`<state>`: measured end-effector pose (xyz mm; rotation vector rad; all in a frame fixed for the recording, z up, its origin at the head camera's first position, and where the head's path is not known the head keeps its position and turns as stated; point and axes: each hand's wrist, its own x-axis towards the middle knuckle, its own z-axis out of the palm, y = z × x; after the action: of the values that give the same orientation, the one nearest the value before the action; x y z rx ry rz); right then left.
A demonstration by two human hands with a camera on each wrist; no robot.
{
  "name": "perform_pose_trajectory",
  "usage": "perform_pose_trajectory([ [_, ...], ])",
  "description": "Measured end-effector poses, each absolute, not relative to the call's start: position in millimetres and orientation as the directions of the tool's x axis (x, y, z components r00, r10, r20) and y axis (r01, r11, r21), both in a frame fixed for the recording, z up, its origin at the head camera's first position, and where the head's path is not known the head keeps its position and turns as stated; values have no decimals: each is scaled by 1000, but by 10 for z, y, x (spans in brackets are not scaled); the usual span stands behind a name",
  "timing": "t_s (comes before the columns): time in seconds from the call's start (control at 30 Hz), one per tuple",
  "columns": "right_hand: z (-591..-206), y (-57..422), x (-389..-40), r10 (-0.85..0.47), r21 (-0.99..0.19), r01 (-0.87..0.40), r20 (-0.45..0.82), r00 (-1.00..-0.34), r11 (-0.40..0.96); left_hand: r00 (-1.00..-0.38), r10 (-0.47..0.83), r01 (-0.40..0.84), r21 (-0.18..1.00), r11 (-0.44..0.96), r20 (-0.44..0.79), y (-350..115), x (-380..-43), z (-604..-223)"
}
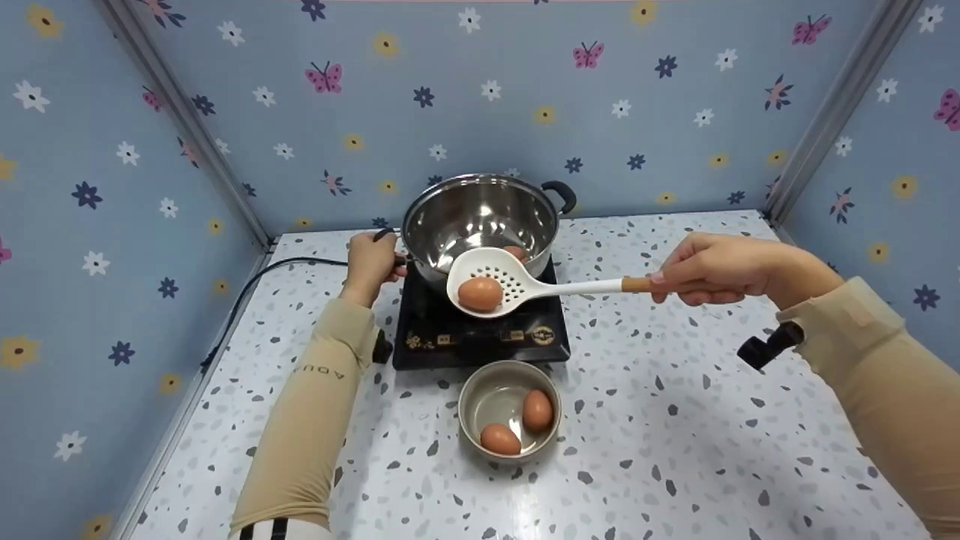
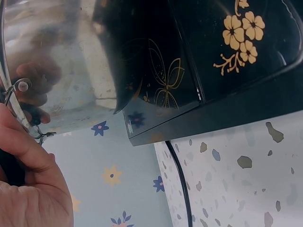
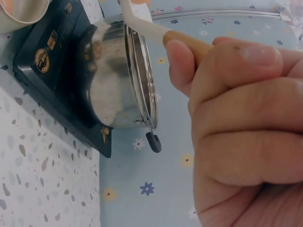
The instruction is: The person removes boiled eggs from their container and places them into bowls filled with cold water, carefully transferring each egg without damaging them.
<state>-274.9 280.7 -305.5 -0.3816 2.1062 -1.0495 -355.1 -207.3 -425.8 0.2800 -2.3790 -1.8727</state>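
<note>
In the head view my right hand (image 1: 709,270) grips the wooden handle of a white slotted spoon (image 1: 589,288). One brown egg (image 1: 480,294) lies in the spoon's bowl, held over the front rim of a steel pot (image 1: 480,214). Part of another egg (image 1: 515,253) shows inside the pot, behind the spoon. My left hand (image 1: 370,262) holds the pot's black left handle, its fingers curled round it; the left wrist view shows this hand (image 2: 33,175) close against the pot wall (image 2: 61,71). Toward me, a beige bowl (image 1: 469,390) contains two brown eggs (image 1: 500,439).
Under the pot is a black induction cooker (image 1: 480,352), with the bowl just in front of it. A black cord (image 1: 259,281) runs off to the left edge of the speckled table (image 1: 660,465). Flowered panels (image 1: 480,97) enclose the back and both sides.
</note>
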Motion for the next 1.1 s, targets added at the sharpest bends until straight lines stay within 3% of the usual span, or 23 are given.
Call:
perform_pose_trajectory([
  [0.33,-3147,2901,-2729,-606,-791,14,-480,-634,612,-975,-220,-82,966,247,-27,-2070,-3556,-4279],
  [0.93,-3570,2949,-2721,-605,-754,63,-570,-556,654,-975,-219,-82,969,231,-31,-2056,-3562,-4268],
  [1.1,-3666,2947,-2715,-592,-742,59,-577,-562,668,-975,-222,-78,970,232,-25,-2054,-3555,-4262],
])
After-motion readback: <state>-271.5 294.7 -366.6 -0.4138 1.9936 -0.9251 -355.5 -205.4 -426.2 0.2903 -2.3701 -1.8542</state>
